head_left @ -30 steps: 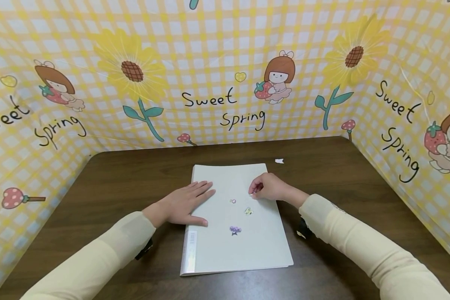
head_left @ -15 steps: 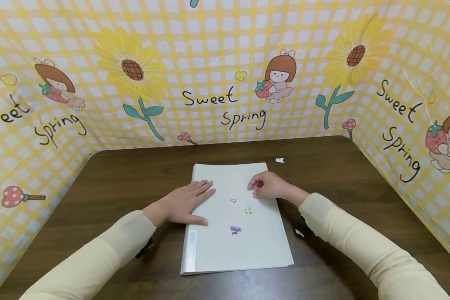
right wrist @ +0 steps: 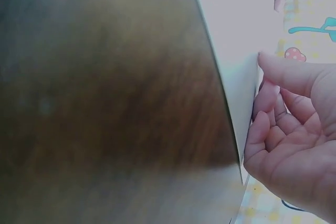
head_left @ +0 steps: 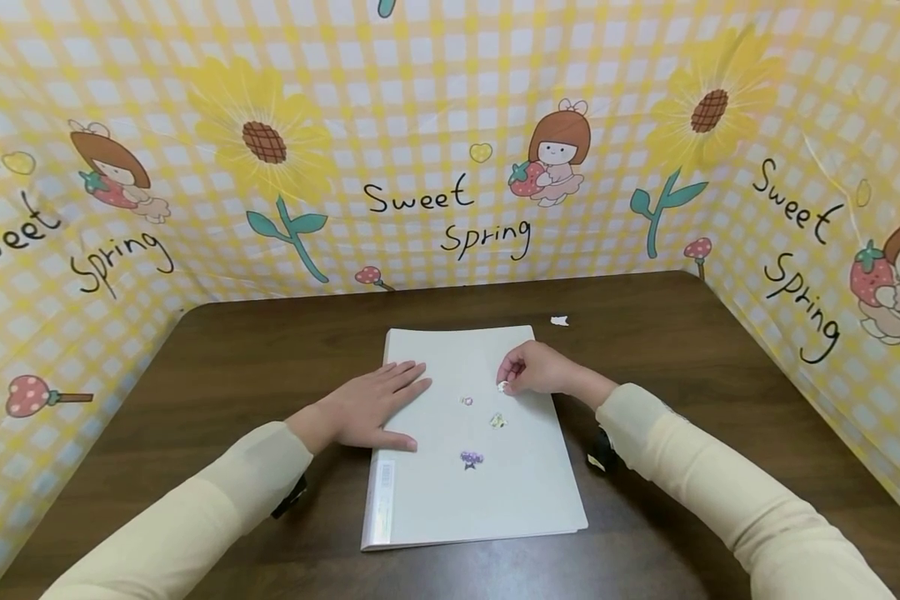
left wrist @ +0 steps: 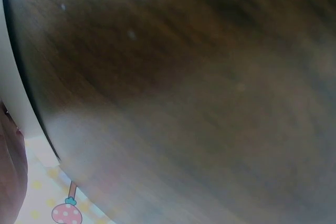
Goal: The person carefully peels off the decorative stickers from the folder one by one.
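A white folder (head_left: 521,496) lies on the brown table. My left hand (head_left: 371,410) rests flat on its left side, fingers spread. Over the upper right part of the folder, my right hand (head_left: 538,368) pinches a small whitish sticker (head_left: 502,387) between thumb and fingertips. In the right wrist view, the right hand (right wrist: 296,124) has curled fingers against the folder (right wrist: 231,35), and the sticker is hidden. Below and left of it on the cover are a small pink sticker (head_left: 467,402), a yellow-green one (head_left: 498,421) and a purple one (head_left: 471,458).
A small white paper scrap (head_left: 559,321) lies on the table (head_left: 285,333) beyond the folder's top right corner. A checked yellow cloth (head_left: 420,108) with printed flowers hangs around the table's back and sides. Dark devices sit at both wrists.
The whitish sticker at the right fingertips has turned a little and shows more of its face than a second ago. The left hand and the folder have stayed in place.
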Demonstrator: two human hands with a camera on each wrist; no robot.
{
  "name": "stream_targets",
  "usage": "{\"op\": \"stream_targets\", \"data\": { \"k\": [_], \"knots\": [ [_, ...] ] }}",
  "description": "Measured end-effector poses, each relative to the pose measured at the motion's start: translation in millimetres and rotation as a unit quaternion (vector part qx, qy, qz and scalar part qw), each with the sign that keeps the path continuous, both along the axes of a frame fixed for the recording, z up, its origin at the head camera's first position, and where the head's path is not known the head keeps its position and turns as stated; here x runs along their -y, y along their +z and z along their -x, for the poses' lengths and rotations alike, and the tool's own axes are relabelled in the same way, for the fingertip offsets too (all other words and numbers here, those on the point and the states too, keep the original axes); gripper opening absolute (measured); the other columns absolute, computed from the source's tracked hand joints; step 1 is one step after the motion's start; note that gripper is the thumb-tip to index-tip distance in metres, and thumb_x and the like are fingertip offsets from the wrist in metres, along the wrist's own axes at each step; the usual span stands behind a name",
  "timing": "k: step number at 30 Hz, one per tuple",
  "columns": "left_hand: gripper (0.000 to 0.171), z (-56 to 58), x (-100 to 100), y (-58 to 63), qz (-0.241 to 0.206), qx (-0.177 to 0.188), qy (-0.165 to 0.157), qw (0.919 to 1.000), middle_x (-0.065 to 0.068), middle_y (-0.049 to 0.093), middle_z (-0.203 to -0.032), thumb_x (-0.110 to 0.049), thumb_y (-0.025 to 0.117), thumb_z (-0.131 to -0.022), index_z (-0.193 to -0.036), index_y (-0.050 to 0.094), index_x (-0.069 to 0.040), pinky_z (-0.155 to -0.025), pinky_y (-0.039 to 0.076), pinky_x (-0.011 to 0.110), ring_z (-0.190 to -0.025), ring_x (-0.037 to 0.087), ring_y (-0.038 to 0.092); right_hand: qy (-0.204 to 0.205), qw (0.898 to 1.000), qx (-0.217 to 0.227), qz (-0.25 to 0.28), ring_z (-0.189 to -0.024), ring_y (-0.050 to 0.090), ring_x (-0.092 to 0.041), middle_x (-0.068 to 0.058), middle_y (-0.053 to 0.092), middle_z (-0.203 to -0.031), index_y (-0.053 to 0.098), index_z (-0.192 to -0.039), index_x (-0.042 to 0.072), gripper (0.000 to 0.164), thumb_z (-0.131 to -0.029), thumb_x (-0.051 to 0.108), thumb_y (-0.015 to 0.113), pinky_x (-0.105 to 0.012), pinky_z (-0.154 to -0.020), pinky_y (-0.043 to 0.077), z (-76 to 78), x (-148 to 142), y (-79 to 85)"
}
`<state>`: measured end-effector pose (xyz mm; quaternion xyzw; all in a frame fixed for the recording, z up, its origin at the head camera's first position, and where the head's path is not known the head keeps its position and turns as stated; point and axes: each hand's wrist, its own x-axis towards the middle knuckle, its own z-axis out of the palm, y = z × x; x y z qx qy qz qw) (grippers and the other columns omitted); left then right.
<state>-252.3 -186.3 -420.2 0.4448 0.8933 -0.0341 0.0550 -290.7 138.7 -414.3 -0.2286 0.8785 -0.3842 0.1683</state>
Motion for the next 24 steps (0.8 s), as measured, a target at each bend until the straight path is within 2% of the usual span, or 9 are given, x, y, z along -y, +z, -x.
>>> {"op": "stream_targets", "data": {
  "k": [14,24],
  "knots": [
    [0.101,-0.1,-1,1.0,0.009,-0.006,0.0,0.9999,0.012,0.013,-0.161,-0.081,0.031,-0.086,-0.156,0.018,-0.011,-0.116,0.013,0.041,-0.147,0.026,0.008,0.016,0.999,0.021,0.034,-0.071,0.053,-0.016,-0.001,0.066,-0.077,0.074,-0.085,0.005,0.003,-0.083,0.003,0.075,-0.028,-0.064,0.044,2.0,-9,2.2],
    [0.1,-0.7,-1,1.3,0.007,-0.009,-0.001,0.9999,0.012,0.013,-0.161,-0.081,0.031,-0.086,-0.156,0.018,-0.011,-0.116,0.014,0.041,-0.147,0.026,0.009,0.0,0.998,0.032,0.052,-0.075,0.053,-0.017,-0.004,0.066,-0.082,0.074,-0.089,0.002,0.004,-0.085,0.002,0.073,-0.029,-0.065,0.044,2.9,-13,4.7]
  ]
}}
